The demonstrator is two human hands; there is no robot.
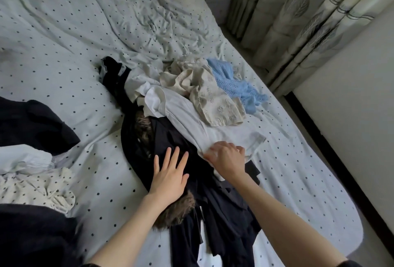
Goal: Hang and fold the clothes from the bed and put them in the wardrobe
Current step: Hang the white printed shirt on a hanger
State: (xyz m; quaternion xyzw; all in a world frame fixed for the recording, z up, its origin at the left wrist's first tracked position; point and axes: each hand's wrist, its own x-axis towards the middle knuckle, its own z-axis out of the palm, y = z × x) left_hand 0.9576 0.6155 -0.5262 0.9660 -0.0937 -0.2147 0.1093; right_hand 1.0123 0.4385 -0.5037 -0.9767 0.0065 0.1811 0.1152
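The white cotton garment [213, 132] lies stretched across the middle of the bed, its near hem bunched in the right hand [227, 158], whose fingers are curled closed on the cloth. The left hand [170, 172] is spread wide and flat, holding nothing, pressed on the black coat with a brown fur trim [170, 209] that runs under the white piece. On the white garment's far end sits a crumpled beige printed top [213, 96], touching a light blue open-knit piece [236, 83]. No writing is readable anywhere. The bed's pale sheet with small dark dots [64, 53] is creased. A dark garment [32, 126] lies to the left, cream leaf-patterned curtains [298, 21] hang beyond.
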